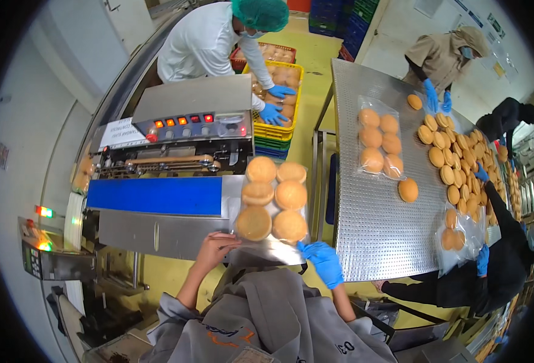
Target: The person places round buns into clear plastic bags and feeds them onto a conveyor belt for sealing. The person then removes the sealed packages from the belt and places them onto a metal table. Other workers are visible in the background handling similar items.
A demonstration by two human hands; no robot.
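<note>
A clear plastic bag of round buns [290, 195] lies before me, with the buns in two columns. It sits at the end of a steel sealing machine, to the right of its blue conveyor belt [154, 196]. My bare left hand [217, 248] pinches the bag's near left corner with its fingertips. In a blue glove, my right hand [323, 262] grips the near right corner. The bag's near end is flat and shiny, without buns. Beyond the belt stands the sealer's control box [192, 106], with lit orange and red switches and a red button.
A perforated steel table [371, 227] at right bears a bagged set of buns [380, 143] and a heap of loose buns [460, 154]. Several gloved co-workers stand around it. Across the machine, a person in white [199, 41] reaches into a yellow crate [299, 97] of bagged buns.
</note>
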